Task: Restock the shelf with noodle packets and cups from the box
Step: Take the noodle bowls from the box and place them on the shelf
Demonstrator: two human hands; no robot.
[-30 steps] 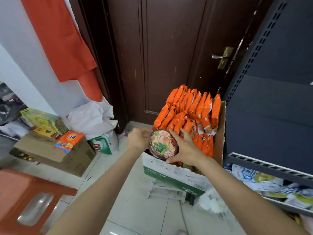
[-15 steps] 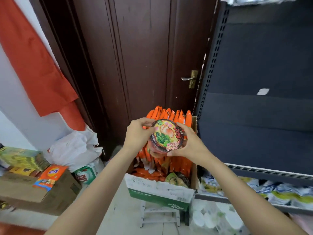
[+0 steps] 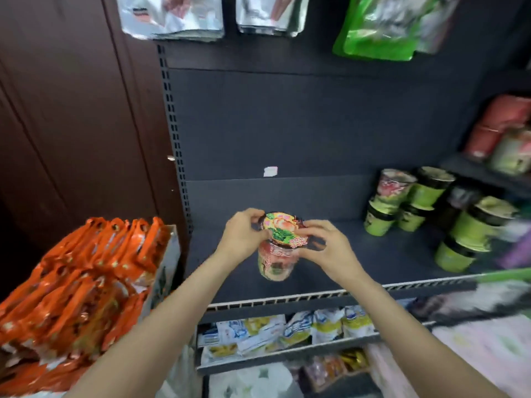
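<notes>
A noodle cup [image 3: 278,254] with a colourful printed lid is held upright over the dark shelf board [image 3: 359,268]. My left hand [image 3: 242,235] grips the lid's left rim and my right hand [image 3: 324,248] grips its right rim. Whether the cup's base touches the board I cannot tell. At the lower left stands the cardboard box [image 3: 169,262], packed with several orange noodle packets [image 3: 86,282]. Several green noodle cups [image 3: 416,205] are stacked on the shelf's right side.
A dark brown door [image 3: 71,124] fills the left. Silver and green pouches [image 3: 373,24] hang above the shelf. Red cups [image 3: 497,124] sit on a higher shelf at right. White-and-yellow packets [image 3: 287,331] fill the lower shelf. The shelf's left half around the held cup is bare.
Both hands have lifted the cup out of the box and carried it right, over the shelf board. The view has swung right and up from the box to the shelf.
</notes>
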